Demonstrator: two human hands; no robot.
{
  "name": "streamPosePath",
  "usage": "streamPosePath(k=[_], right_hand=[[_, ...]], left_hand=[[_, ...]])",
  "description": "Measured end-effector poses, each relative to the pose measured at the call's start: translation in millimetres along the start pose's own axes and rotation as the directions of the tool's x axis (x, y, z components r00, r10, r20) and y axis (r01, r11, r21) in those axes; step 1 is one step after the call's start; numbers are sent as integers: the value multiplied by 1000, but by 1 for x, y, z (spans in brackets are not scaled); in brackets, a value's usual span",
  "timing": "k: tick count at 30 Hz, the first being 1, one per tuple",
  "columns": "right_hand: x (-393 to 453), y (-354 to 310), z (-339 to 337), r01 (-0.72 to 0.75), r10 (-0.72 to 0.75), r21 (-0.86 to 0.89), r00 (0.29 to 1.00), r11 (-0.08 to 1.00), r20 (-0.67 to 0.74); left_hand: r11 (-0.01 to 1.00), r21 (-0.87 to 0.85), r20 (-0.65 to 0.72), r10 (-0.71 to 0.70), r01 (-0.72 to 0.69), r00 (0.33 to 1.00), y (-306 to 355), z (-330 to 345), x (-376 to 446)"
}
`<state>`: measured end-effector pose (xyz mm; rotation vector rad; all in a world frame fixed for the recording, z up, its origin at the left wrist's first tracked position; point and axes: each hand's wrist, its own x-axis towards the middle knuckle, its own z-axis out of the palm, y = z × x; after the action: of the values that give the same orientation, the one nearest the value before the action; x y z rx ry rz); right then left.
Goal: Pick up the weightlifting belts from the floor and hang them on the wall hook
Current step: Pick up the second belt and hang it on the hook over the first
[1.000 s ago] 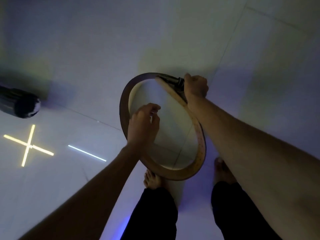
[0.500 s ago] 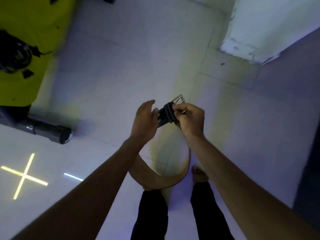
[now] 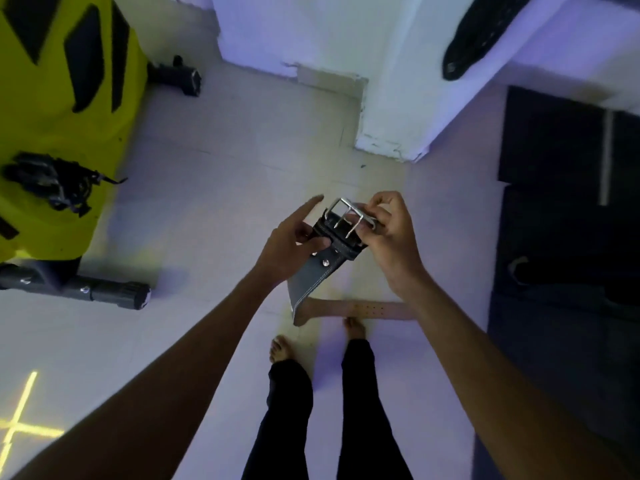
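Note:
I hold a weightlifting belt (image 3: pixel 313 278) in front of me at mid-frame. It is dark leather outside, tan inside, with a silver double-prong buckle (image 3: pixel 349 213). My right hand (image 3: pixel 391 237) pinches the buckle end. My left hand (image 3: pixel 291 242) grips the dark strap just below the buckle, forefinger stretched out. The belt's tan tail with punched holes (image 3: pixel 374 310) hangs down behind my right forearm. Another dark belt (image 3: pixel 474 36) hangs on the white wall at the top right; its hook is out of view.
A yellow machine (image 3: pixel 52 109) with black tangled straps on it stands at the left on dark tube feet (image 3: pixel 114 294). A white pillar corner (image 3: pixel 391 116) rises ahead. Black floor mats (image 3: pixel 561 237) lie at the right. My bare feet (image 3: pixel 282 348) stand on white tiles.
The view has swung up from the floor toward the wall. The belt loop has been raised and its buckle end brought up between both hands; my left hand shifted onto the strap.

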<state>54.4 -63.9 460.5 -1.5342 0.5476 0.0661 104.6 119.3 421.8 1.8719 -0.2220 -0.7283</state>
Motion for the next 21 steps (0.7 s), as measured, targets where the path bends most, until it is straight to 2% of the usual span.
streamPosePath(k=[3,7,9,11,17,19,21], right_hand=[[-37,-45,-28,11,-8,28,993,1000,-118],[-81,-94,-58,25,11,129,963,991,-268],[-100,-118,-72,65,-36,117,972,991,-234],[-115,-146,-86,162,-148,66,974,985,-174],[-144,-245,-139,422,-417,33,903,906,-107],[-152,-275,-159,489,-486,28,870,872,-81],[-160,-307,-174,550,-549,3,834,835,-57]], left_hand=[[990,62,56,121,-124,991,57,14,-21],[975,48,4,219,-219,976,135,25,-41],[957,58,-38,285,-283,958,174,28,-49],[939,66,-90,343,-338,935,211,31,-54],[861,182,-247,508,-475,825,314,46,-74],[811,191,-243,585,-553,774,348,48,-82],[784,102,-199,619,-612,760,382,51,-94]])
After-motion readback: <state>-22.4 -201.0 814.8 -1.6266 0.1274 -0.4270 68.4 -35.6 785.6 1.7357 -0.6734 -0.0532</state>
